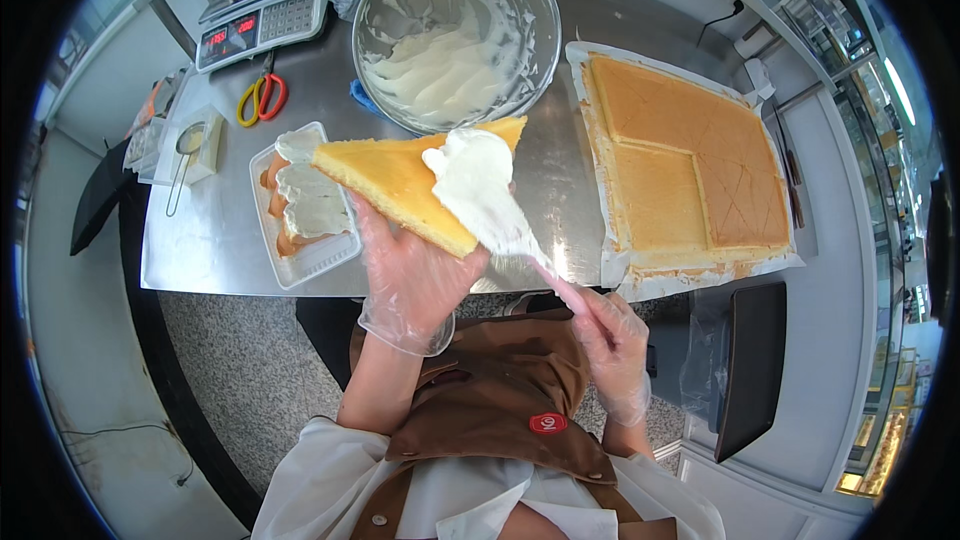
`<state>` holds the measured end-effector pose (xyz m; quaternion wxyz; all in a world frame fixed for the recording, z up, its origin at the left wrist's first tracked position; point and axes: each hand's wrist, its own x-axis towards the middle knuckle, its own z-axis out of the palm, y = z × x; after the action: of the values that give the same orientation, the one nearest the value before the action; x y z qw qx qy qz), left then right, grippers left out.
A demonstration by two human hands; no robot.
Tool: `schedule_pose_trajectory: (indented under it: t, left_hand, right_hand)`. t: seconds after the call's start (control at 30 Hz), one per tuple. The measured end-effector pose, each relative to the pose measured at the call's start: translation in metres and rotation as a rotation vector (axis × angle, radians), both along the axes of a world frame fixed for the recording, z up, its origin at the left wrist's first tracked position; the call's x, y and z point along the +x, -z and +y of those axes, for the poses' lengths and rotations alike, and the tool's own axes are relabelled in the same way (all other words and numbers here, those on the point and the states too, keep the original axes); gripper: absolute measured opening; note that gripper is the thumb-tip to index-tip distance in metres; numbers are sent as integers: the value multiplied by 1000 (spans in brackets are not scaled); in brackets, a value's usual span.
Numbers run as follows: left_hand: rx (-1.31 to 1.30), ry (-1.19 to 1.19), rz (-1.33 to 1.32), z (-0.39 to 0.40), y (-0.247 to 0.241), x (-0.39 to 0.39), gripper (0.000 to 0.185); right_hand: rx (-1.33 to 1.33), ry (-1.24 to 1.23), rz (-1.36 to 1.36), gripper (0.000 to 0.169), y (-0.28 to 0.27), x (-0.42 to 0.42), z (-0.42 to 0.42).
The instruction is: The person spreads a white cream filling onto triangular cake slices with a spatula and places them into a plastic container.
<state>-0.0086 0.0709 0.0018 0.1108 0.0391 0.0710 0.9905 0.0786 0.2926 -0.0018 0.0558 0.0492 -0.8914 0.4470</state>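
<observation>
My left hand, in a clear plastic glove, holds up a piece of yellow sponge cake from beneath. In my right hand, also gloved, is the pink handle of a spatula. White cream covers the spatula's blade, which lies over the right part of the sponge; how much cream is on the cake itself I cannot tell. Behind the sponge stands a steel mixing bowl with cream inside. To the left, a plastic tray holds browned cake pieces with cream on them.
A sheet of sponge cake with a section cut out lies on paper at the right. Red-and-yellow scissors, a digital scale and a small strainer on a container are at the left. Long knives lie beyond the sheet.
</observation>
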Motion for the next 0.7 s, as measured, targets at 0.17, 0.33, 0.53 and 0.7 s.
schedule_pose_trajectory:
  t: [0.17,0.33,0.53,0.7]
  left_hand:
    - [46,-126,-81,-8,4,-3,79]
    - [148,-124,-148,-9,2,-5,76]
    - [113,-108,-143,-11,5,-1,74]
    - [87,-126,-142,-9,2,2,75]
  right_hand:
    - [-270,-201,-170,34,-9,1,38]
    - [-620,-17,-332,44,-10,3,40]
    - [-637,43,-445,44,-13,-5,36]
    - [-566,-39,-407,39,-20,-15,49]
